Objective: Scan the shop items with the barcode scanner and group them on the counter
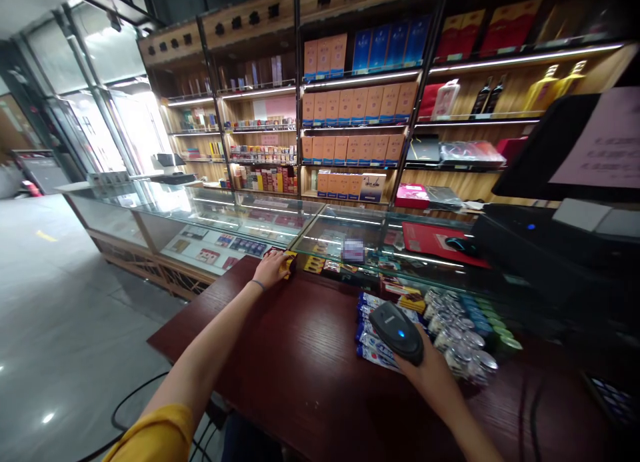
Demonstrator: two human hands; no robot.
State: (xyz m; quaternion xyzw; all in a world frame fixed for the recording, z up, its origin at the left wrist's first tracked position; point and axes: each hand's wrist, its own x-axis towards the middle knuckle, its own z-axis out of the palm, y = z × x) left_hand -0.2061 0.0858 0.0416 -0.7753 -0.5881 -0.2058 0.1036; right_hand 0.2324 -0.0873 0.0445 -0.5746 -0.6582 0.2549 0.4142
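Note:
My right hand is closed around a black handheld barcode scanner with a blue light, held over a stack of blue-wrapped snack packs on the dark wooden counter. My left hand reaches to the counter's far edge, its fingers resting on a yellow packet beside the glass display case. A thin band circles my left wrist. A yellow sleeve covers my upper left arm.
Rows of small tins and caps stand right of the snack packs. A black cash register and monitor fill the right side. Shelves of boxed goods line the back wall. Open tiled floor and a cable lie to the left.

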